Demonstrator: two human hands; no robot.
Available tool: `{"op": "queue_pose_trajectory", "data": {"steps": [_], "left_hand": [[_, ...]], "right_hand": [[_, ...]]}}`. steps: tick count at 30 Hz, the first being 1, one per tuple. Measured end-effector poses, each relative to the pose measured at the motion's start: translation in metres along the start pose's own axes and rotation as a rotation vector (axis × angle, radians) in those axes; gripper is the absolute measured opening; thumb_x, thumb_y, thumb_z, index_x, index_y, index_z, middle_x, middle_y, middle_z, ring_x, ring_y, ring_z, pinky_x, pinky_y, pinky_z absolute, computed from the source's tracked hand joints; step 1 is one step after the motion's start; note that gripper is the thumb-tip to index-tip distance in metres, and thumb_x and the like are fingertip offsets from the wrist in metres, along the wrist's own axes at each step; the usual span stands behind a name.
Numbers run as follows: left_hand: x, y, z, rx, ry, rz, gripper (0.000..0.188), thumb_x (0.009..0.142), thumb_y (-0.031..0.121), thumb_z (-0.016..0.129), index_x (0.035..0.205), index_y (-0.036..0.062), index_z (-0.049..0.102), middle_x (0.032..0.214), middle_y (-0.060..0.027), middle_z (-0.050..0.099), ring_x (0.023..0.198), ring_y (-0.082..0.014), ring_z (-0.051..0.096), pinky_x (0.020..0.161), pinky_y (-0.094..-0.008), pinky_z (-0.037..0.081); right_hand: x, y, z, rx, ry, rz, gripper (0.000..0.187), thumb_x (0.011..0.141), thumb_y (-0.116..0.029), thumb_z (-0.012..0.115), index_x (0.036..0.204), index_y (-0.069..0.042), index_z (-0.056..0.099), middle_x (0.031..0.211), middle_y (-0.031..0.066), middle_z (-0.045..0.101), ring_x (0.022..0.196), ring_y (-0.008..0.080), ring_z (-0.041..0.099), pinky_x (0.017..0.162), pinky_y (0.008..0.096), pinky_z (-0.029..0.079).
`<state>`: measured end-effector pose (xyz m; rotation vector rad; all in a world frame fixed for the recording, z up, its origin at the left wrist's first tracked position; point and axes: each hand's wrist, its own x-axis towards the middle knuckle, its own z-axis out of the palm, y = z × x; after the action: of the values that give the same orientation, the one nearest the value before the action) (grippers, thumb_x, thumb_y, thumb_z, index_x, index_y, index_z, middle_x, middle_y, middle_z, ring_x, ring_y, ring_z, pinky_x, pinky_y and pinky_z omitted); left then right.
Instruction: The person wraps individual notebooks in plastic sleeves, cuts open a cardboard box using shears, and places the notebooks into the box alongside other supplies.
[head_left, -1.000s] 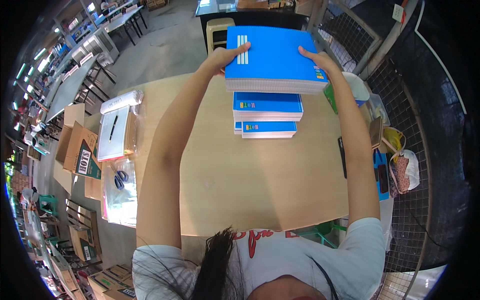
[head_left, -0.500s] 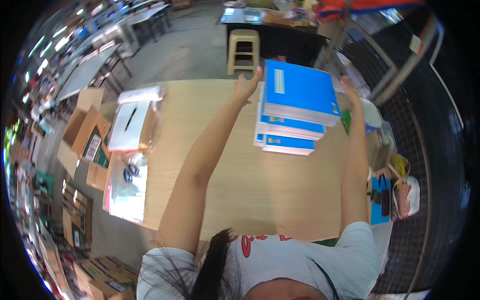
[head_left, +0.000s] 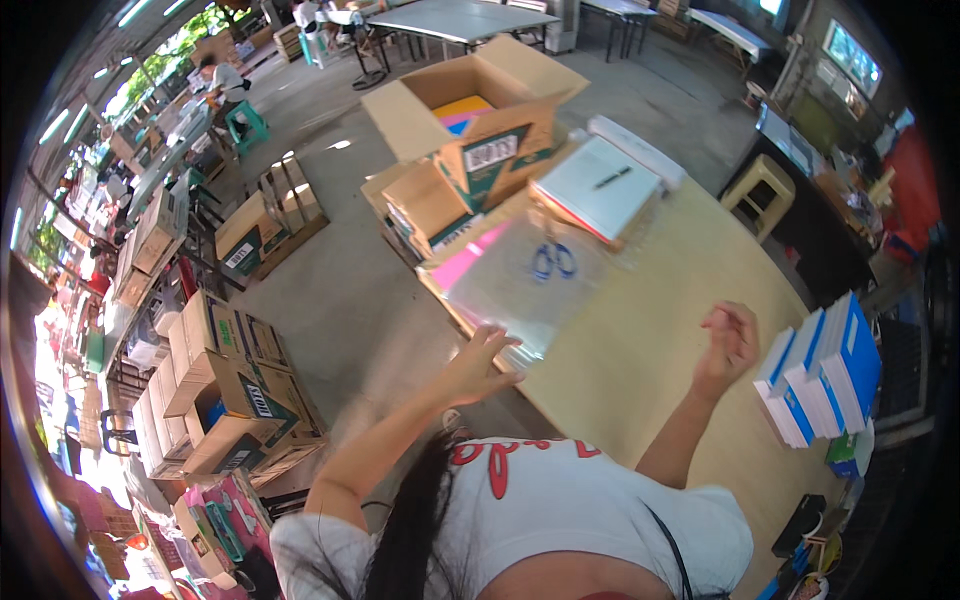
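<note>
My left hand (head_left: 474,368) is at the table's near left edge, thumb and fingers apart, by the corner of the clear plastic bags (head_left: 520,300); whether it touches them I cannot tell. My right hand (head_left: 727,352) hovers over the wooden table (head_left: 650,380), fingers loosely bent and nothing in them. A pair of scissors with blue handles (head_left: 554,262) lies on the bags. Beyond them a dark pen (head_left: 612,178) rests on a white stack (head_left: 590,190) in clear wrap. Right of my right hand stands a pile of blue-covered books (head_left: 825,370).
An open cardboard box (head_left: 490,130) holding coloured items stands past the table's left end. More cartons (head_left: 235,390) are piled on the left. A beige stool (head_left: 760,190) is beyond the table's far side. A person (head_left: 225,90) sits at the far left.
The view has swung left. Both hands have come away from the pile of books; my left hand has moved to the plastic bags, my right hand back over the table.
</note>
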<state>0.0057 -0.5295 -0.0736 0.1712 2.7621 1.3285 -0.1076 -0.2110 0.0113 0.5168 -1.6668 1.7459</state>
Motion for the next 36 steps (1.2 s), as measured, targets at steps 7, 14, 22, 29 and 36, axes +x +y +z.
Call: {"op": "queue_pose_trajectory", "data": {"steps": [7,14,22,29,36], "left_hand": [[-0.045,-0.119,-0.133,-0.168,0.014,-0.19,0.058,0.082,0.034,0.071,0.129,0.0072,0.052,0.127,-0.0194,0.049,0.108,-0.0332,0.058,0.093,-0.0407,0.047],[0.053,-0.194,-0.276,-0.155,0.424,0.047,0.049,0.078,0.015,0.075,0.122,0.0052,0.056,0.111,-0.0148,0.057,0.101,-0.0276,0.059,0.082,-0.0359,0.052],[0.323,-0.225,-0.414,0.153,0.606,0.407,0.043,0.079,0.023,0.074,0.116,0.0041,0.059,0.113,-0.0176,0.056,0.105,-0.0345,0.056,0.089,-0.0444,0.046],[0.577,-0.315,-0.412,0.092,-0.139,-0.059,0.06,0.08,0.046,0.072,0.12,0.0033,0.062,0.127,-0.0159,0.057,0.113,-0.031,0.055,0.093,-0.0422,0.046],[0.677,-0.349,-0.359,-0.131,-0.897,-0.367,0.079,0.082,0.054,0.068,0.138,0.0031,0.045,0.137,-0.0177,0.051,0.122,-0.0317,0.051,0.092,-0.0468,0.048]], "right_hand": [[0.006,-0.018,0.264,-0.141,-0.736,0.013,0.028,0.075,-0.006,0.074,0.102,-0.003,0.067,0.083,0.0065,0.063,0.07,0.0131,0.056,0.063,0.0263,0.046],[0.015,0.026,0.397,-0.123,-1.079,0.026,0.049,0.066,-0.015,0.081,0.112,-0.008,0.067,0.082,0.0031,0.063,0.064,0.0157,0.054,0.06,0.0277,0.045],[0.044,0.062,0.479,-0.155,-0.984,0.139,0.057,0.064,-0.02,0.083,0.118,-0.009,0.066,0.082,0.0039,0.063,0.061,0.0145,0.051,0.055,0.027,0.04],[0.04,0.047,0.481,-0.464,-0.617,0.329,0.051,0.066,-0.018,0.079,0.114,-0.006,0.066,0.082,0.0061,0.063,0.063,0.0164,0.052,0.056,0.03,0.041],[-0.006,0.012,0.497,-0.9,0.001,0.611,0.052,0.065,-0.018,0.079,0.112,-0.001,0.065,0.08,0.0072,0.062,0.065,0.0148,0.055,0.055,0.0265,0.041]]}}
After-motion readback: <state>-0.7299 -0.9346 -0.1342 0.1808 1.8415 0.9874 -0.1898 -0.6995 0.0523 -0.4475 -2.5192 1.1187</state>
